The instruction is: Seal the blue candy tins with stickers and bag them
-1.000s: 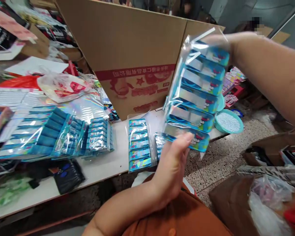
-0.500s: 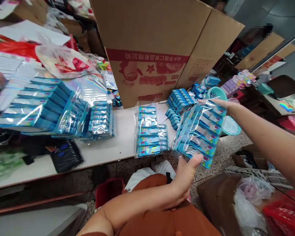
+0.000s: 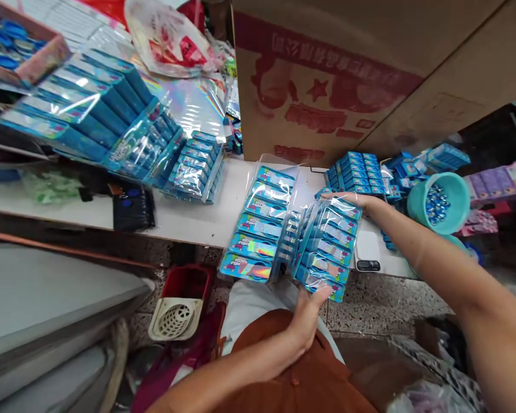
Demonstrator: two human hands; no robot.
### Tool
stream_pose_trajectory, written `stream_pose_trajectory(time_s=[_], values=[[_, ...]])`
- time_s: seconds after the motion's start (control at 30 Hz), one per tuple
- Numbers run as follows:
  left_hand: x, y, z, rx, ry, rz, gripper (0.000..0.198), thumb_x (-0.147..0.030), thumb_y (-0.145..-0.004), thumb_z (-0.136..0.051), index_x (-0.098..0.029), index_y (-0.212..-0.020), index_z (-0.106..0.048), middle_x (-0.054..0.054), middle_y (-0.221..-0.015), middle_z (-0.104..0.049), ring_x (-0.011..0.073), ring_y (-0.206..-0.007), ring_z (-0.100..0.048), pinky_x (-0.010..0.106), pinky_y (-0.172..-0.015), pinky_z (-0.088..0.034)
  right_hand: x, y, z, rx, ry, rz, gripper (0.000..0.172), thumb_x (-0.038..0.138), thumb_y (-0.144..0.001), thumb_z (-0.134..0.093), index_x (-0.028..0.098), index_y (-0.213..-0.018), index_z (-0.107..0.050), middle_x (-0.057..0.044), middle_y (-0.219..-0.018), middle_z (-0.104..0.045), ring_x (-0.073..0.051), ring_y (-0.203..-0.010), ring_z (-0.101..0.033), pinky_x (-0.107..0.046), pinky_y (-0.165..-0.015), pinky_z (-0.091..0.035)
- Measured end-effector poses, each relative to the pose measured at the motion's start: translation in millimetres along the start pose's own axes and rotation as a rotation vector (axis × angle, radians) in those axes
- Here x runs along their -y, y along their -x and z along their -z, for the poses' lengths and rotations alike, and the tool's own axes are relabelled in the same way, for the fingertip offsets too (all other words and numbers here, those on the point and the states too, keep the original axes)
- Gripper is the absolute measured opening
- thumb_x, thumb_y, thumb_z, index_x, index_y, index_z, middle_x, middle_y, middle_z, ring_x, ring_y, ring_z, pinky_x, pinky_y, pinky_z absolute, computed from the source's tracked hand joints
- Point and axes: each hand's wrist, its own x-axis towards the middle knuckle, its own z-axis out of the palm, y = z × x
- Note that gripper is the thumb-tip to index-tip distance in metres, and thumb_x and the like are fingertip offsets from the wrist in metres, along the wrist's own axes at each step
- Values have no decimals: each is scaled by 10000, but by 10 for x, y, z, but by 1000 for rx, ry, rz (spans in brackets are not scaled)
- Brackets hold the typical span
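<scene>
Between my hands, tilted on its side, is a clear plastic pack of small blue boxes [image 3: 331, 244]. My left hand [image 3: 308, 312] grips its near end, thumb on top and the other fingers underneath. At the far end my right hand [image 3: 348, 199] holds it, fingers partly hidden by the glossy wrap. Just left of it, a similar pack of blue boxes [image 3: 258, 223] lies at the table's front edge. Farther left stand more wrapped blue packs [image 3: 195, 166], and a tall tilted row of larger blue boxes [image 3: 107, 103].
A big cardboard carton [image 3: 318, 86] rises behind the white table [image 3: 184, 221]. To the right are stacked blue boxes [image 3: 361, 172], a turquoise bucket [image 3: 417, 203] with small shiny pieces, and a small white scale [image 3: 367, 249]. A red bin [image 3: 184, 284] stands below.
Both hands have brought the pack left, close beside the pack lying on the table. My view has turned to the right and down, showing the scale and bucket more fully.
</scene>
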Motion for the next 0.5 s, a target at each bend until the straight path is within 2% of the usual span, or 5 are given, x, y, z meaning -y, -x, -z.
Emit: stream_pose_trajectory(time_s=[0.1, 0.2, 0.33, 0.5], values=[[149, -205, 18, -61, 83, -39, 518, -296, -721, -734, -229, -1213, -591, 55, -1186, -644, 229, -1173, -546, 381, -1065, -361, -76, -400, -2, 114, -25, -65, 276, 427, -795, -659, 158, -737, -649, -32, -676, -686, -131, -540, -593, -235, -560, -525], [252, -367, 38, -127, 152, -54, 523, -287, -700, -747, -223, -1198, -599, 48, -1148, -660, 227, -1153, -559, 376, -1058, -368, -119, -662, -61, 176, -10, -106, 268, 411, -822, -636, 151, -767, -671, -34, -704, -696, -122, -556, -601, -221, -563, -521], [334, -548, 58, -170, 180, -86, 492, -276, -699, -746, -212, -1169, -615, 46, -1114, -669, 213, -1112, -579, 364, -1047, -375, -145, -886, -88, 190, 21, -83, 233, 380, -833, -629, 155, -802, -680, -33, -741, -705, -117, -598, -616, -203, -608, -526], [384, -675, 40, -189, 196, -93, 484, -276, -657, -772, -190, -1115, -642, 49, -1037, -686, 223, -1076, -593, 374, -1030, -386, -172, -1093, -1, 251, 2, -52, 253, 384, -840, -616, 138, -836, -679, -31, -755, -704, -114, -619, -620, -194, -658, -529]])
